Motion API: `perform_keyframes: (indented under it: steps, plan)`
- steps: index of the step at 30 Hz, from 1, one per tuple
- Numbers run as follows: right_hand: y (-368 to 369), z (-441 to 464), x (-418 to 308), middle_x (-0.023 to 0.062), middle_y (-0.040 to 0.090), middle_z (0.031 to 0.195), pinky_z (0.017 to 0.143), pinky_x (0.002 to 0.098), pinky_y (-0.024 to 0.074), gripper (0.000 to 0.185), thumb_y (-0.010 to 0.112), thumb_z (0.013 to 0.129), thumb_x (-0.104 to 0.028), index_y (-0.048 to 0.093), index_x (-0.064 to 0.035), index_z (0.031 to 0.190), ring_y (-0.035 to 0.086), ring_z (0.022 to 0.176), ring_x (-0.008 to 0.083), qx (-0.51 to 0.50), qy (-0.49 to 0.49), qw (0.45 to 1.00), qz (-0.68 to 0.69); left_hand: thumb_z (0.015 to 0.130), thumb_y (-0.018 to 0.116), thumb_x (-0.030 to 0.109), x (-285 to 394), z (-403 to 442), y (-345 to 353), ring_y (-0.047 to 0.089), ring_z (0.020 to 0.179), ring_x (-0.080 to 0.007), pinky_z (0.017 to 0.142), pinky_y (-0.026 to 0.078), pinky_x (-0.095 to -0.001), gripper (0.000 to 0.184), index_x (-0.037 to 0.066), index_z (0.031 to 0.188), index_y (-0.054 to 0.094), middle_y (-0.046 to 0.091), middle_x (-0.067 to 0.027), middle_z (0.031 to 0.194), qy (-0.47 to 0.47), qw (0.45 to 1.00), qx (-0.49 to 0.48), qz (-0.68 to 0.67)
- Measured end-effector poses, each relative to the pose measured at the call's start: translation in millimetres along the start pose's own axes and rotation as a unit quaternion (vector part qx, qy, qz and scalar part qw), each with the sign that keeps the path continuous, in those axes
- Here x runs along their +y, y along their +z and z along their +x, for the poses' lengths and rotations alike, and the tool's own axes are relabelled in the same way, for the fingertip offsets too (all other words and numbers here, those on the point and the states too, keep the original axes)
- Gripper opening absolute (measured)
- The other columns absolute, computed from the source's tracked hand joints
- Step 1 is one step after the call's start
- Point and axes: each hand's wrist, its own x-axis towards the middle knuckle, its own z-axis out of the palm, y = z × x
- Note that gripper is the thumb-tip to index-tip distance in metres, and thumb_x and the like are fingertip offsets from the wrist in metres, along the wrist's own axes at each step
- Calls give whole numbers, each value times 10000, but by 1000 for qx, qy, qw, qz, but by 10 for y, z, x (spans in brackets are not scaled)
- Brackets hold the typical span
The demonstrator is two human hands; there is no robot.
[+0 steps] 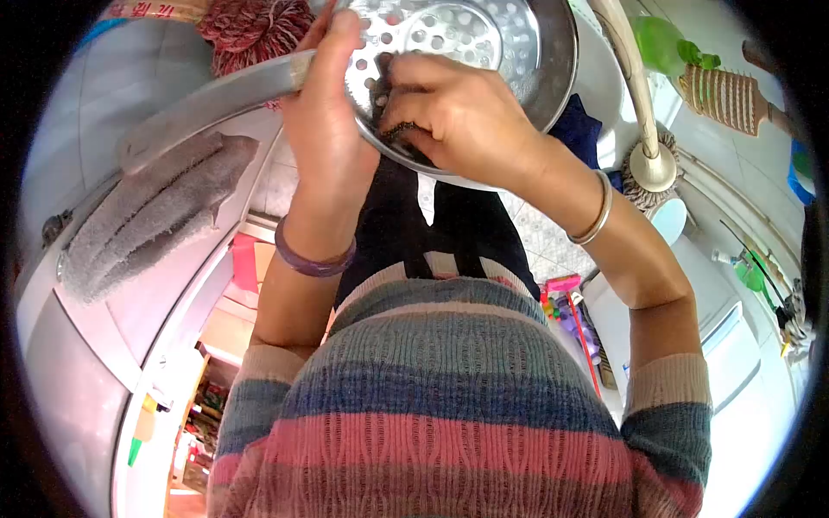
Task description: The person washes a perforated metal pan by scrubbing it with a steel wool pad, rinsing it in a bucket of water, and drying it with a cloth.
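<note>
A shiny steel steamer pan (553, 78) with round holes in its bottom is tilted toward me at the top of the view. My left hand (328, 121) grips its left rim, thumb up along the edge and the other fingers mostly hidden behind. Inside the pan, against the near left wall, my right hand (466, 108) is closed around a dark, coarse scouring pad (401, 134). The pad is partly covered by the fingers, which are slightly blurred. Beside my left hand, a long grey bar (216, 99) runs to the left; whether it joins the pan is unclear.
A grey fuzzy cloth (155, 216) hangs at the left. Behind my left hand is a red and white mop head (255, 34). A pale pole (630, 65), a wooden brush (724, 99) and a green bottle (658, 45) stand at the right.
</note>
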Motion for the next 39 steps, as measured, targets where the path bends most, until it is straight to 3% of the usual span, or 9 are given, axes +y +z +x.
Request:
perform_keyframes:
  steps: [13,17,19,23,25,27,32,37,39]
  plan:
    - [-32,324,221,82,601,830,666,361,514,166,677,690,-123,665,-99,853,622,758,259,127,34,990,-45,953,466,261,-38,-21,-5,620,935,-184,833,487,-321,328,6,1140,555,632,-108,1067,-67,994,-14,-80]
    - [-141,152,466,85,611,870,688,302,473,179,700,765,-55,633,-5,922,589,770,188,194,123,947,225,882,591,149,-46,-3,-68,635,845,-144,728,525,-275,305,6,1147,544,636,-73,959,-16,998,-3,-64]
    - [-315,73,364,49,599,880,725,259,466,254,672,793,-28,587,2,1030,563,798,128,136,290,886,335,879,594,146,-21,-16,-58,639,852,-152,735,528,-278,306,0,1144,542,638,-88,971,-5,998,5,-66]
    - [-394,-22,376,29,584,897,752,222,441,307,634,810,3,542,11,1102,538,833,98,86,362,837,402,888,582,153,17,-10,-83,639,872,-168,762,526,-291,316,-8,1155,531,637,-116,1013,17,997,0,-71]
    - [-434,-57,365,102,549,966,774,300,469,353,668,758,-18,524,33,1076,568,893,185,53,260,912,313,898,569,169,7,-3,-100,638,876,-171,769,522,-294,339,-10,1182,522,635,-122,1023,19,996,-6,-83]
    - [-329,-15,189,95,635,858,703,331,509,219,719,690,-105,666,-98,902,631,789,246,150,155,939,268,938,504,216,35,-27,-72,621,911,-164,801,497,-293,351,-5,1211,506,628,-108,1039,20,994,-43,-98]
    - [-66,178,-14,58,576,827,713,347,501,129,664,667,-109,655,-89,794,595,826,264,147,-21,986,78,978,382,332,115,-71,57,604,966,-210,873,476,-340,418,-11,1161,536,621,-134,1078,24,996,-34,-85]
    - [-66,35,-17,40,557,806,697,327,507,91,609,673,-116,646,-85,750,581,798,225,80,-56,995,8,972,384,343,124,-23,-50,606,965,-241,862,478,-360,440,-22,1173,524,615,-155,1100,46,982,-100,-156]
    - [-81,55,-27,42,555,806,702,325,507,94,601,667,-125,642,-89,743,581,808,225,80,-63,995,-16,973,380,331,102,-32,12,600,977,-233,868,471,-362,424,-12,1171,529,617,-149,1097,33,989,-37,-140]
